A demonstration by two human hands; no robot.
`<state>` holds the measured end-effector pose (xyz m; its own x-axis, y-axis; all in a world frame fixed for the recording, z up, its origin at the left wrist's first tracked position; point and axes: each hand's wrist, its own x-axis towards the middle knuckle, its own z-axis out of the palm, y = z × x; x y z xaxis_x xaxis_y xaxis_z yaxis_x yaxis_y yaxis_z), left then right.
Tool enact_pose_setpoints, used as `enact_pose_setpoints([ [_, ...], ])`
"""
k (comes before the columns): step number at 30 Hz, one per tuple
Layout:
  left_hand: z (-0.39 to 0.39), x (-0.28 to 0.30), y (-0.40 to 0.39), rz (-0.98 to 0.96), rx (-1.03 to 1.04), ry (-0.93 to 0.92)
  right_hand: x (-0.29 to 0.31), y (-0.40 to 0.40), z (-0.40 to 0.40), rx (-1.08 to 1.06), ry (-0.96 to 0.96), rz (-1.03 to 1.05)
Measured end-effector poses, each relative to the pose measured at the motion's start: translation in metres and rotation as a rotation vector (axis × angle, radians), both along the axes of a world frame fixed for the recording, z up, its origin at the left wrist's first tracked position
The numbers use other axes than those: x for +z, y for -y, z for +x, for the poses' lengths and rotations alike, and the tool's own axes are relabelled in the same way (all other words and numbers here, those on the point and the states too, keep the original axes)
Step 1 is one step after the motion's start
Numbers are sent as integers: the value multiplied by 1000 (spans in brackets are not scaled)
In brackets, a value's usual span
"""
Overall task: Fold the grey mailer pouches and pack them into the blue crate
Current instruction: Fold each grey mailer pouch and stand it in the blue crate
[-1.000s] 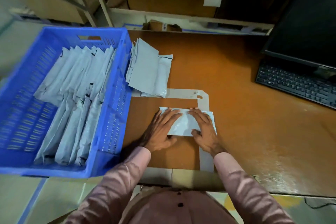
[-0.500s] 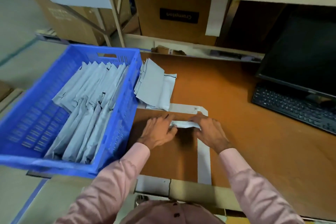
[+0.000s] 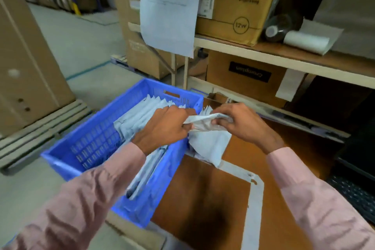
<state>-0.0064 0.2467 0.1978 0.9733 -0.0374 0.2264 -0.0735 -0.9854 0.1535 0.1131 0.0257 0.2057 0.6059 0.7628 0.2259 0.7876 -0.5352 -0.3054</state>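
Note:
A folded grey mailer pouch (image 3: pixel 204 123) hangs in the air between both hands, above the right rim of the blue crate (image 3: pixel 95 140). My left hand (image 3: pixel 164 128) grips its left end and my right hand (image 3: pixel 239 124) pinches its right end. Several folded grey pouches (image 3: pixel 140 122) stand in rows inside the crate. A small pile of unfolded grey pouches (image 3: pixel 211 146) leans on the brown table just right of the crate, partly hidden behind the held pouch.
The brown table (image 3: pixel 205 205) carries a white tape outline (image 3: pixel 254 199). A black keyboard (image 3: pixel 357 195) lies at the right edge. Shelves with cardboard boxes (image 3: pixel 239 4) rise behind, with a hanging paper sheet (image 3: pixel 168 6). More boxes stand on the floor at left.
Both hands finished folding the pouch on the table, lifted it and carried it left and away toward the crate. The camera tilted up and left.

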Motion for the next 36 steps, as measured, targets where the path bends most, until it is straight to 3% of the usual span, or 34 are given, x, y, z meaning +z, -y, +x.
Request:
enact_pose_setpoints([
  [6,-28,-2,-90,-52,214,56,0,-114,9,220,230,27],
  [12,-77,-52,-156,-183,429,-6,-64,-229,-9,301,209,77],
  [18,-107,-86,-177,-168,666,42,-124,-306,-37,325,117,216],
  [24,-114,-98,-172,-120,826,9,-145,-326,-52,487,45,188],
  [27,-111,-98,-167,-47,840,-140,-148,-328,-39,553,-32,68],
  [32,-109,-105,-170,21,798,-318,-148,-322,-44,478,-159,-176],
  [36,-108,-111,-172,50,751,-394,-145,-317,-49,473,-182,-253],
])
